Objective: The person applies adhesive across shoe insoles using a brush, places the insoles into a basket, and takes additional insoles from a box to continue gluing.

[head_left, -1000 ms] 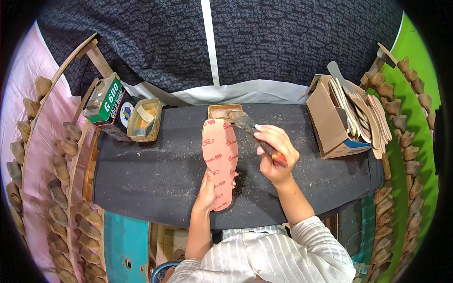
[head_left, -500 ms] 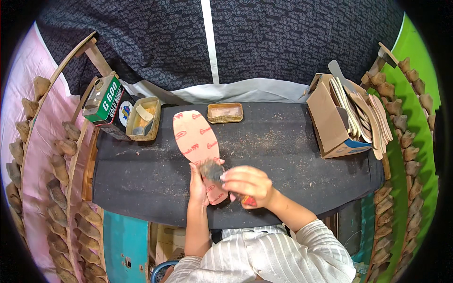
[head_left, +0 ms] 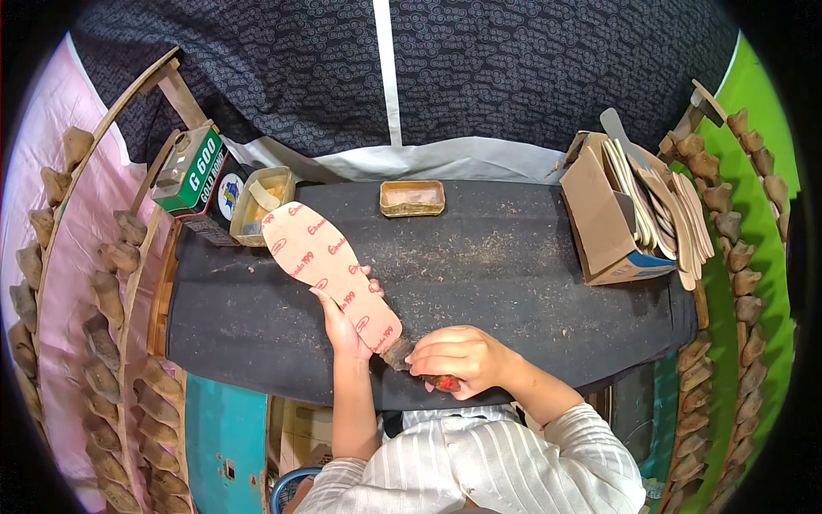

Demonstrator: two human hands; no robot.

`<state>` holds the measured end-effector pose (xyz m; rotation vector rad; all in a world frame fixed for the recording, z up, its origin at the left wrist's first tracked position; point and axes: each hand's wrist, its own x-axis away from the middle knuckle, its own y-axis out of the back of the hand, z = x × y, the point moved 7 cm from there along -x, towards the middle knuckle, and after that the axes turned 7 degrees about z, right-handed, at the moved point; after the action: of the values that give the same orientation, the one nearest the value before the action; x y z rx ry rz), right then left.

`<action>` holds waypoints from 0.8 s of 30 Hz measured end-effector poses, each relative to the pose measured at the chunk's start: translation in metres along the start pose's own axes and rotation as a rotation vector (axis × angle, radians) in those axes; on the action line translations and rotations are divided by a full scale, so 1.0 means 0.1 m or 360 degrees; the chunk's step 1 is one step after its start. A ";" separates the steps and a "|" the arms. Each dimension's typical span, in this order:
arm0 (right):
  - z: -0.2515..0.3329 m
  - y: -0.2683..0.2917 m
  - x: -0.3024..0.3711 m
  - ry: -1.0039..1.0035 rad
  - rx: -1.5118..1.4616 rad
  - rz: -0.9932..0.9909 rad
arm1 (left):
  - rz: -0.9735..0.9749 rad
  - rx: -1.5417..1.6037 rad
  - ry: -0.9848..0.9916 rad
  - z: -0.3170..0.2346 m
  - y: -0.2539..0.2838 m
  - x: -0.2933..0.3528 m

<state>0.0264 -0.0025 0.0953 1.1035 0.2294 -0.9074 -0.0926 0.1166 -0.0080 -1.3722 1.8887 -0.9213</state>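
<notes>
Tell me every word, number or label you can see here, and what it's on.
I won't copy the wording, but here is where print stands:
Pink sole-shaped piece in the left hand: red lettering, numbers and oval marks, repeated.
Green-and-black can, at left: large white characters on green, smaller white lettering on black, and a round emblem.
Cardboard box, at right: pale marks on its blue lower part, too small to read.

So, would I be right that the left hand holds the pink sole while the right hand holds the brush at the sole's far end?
Not quite: the head view shows the brush in the right hand at the near end of the pink sole, not the far one.
</notes>
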 end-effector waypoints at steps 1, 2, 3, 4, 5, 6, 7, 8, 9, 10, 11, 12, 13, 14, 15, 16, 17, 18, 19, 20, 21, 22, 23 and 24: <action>0.00 0.04 0.00 -0.0009 -0.0002 -0.0048 | -0.0117 -0.0011 -0.0095 -0.04 0.02 0.00; 0.00 0.08 -0.01 -0.0018 -0.0003 -0.0095 | -0.0118 -0.0011 -0.0096 -0.05 0.01 0.00; -0.02 0.08 -0.01 -0.0013 0.0026 -0.0124 | -0.0121 -0.0024 -0.0108 -0.07 0.01 0.00; -0.03 0.07 -0.01 -0.0016 0.0028 -0.0125 | -0.0120 -0.0037 -0.0116 -0.08 -0.01 0.00; -0.04 0.07 0.00 -0.0020 0.0031 -0.0147 | -0.0118 -0.0036 -0.0113 -0.09 -0.03 0.01; -0.05 0.07 0.00 -0.0025 0.0033 -0.0168 | -0.0132 -0.0077 -0.0093 -0.09 -0.06 0.03; -0.04 0.07 0.00 -0.0022 0.0032 -0.0167 | -0.0151 -0.0120 -0.0079 -0.10 -0.06 0.05; -0.02 0.10 -0.01 -0.0004 0.0048 -0.0219 | -0.0152 -0.0120 -0.0081 -0.11 -0.07 0.06; 0.00 0.13 -0.01 0.0012 0.0065 -0.0272 | -0.0114 -0.0096 -0.0062 -0.10 -0.09 0.07; 0.01 0.14 -0.01 0.0014 0.0063 -0.0270 | -0.0078 -0.0072 -0.0044 -0.08 -0.11 0.08; 0.02 0.14 -0.01 -0.0003 0.0055 -0.0234 | -0.0079 -0.0071 -0.0046 -0.07 -0.10 0.09; 0.02 0.14 0.00 -0.0020 0.0047 -0.0198 | -0.0078 -0.0095 -0.0031 -0.05 -0.08 0.10; 0.02 0.15 0.01 -0.0020 0.0049 -0.0198 | -0.0074 -0.0119 -0.0014 -0.03 -0.07 0.10; 0.01 0.15 0.01 -0.0015 0.0028 -0.0139 | -0.0071 -0.0119 -0.0013 -0.02 -0.06 0.10; 0.00 0.14 0.01 -0.0010 0.0008 -0.0081 | -0.0074 -0.0088 -0.0001 0.00 -0.05 0.09; -0.01 0.15 0.00 -0.0009 0.0009 -0.0081 | -0.0079 -0.0058 0.0009 0.01 -0.03 0.09; -0.02 0.22 -0.02 -0.0004 0.0033 -0.0167 | -0.0077 -0.0058 0.0008 0.03 -0.02 0.11; -0.03 0.29 -0.04 0.0002 0.0057 -0.0253 | 0.0018 -0.0069 0.0074 0.08 -0.05 0.12; -0.02 0.34 -0.06 0.0025 0.0120 -0.0321 | 0.0113 -0.0079 0.0145 0.14 -0.11 0.14; -0.04 0.38 -0.07 0.0025 0.0144 -0.0375 | 0.0114 -0.0079 0.0148 0.18 -0.15 0.16; -0.04 0.40 -0.08 0.0024 0.0261 -0.0421 | -0.0079 -0.0126 0.0210 0.25 -0.13 0.20; -0.03 0.41 -0.09 0.0025 0.0382 -0.0467 | -0.0268 -0.0173 0.0271 0.28 -0.09 0.23; -0.03 0.40 -0.07 0.0025 0.0386 -0.0468 | -0.0221 -0.0218 0.0278 0.30 -0.09 0.24; -0.05 0.36 -0.06 0.0003 0.0316 -0.0430 | -0.0218 -0.0218 0.0278 0.32 -0.02 0.23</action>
<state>0.0504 0.0097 0.1207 1.2767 0.2999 -1.1894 -0.0719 0.0889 -0.0263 -1.5626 2.0404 -1.0237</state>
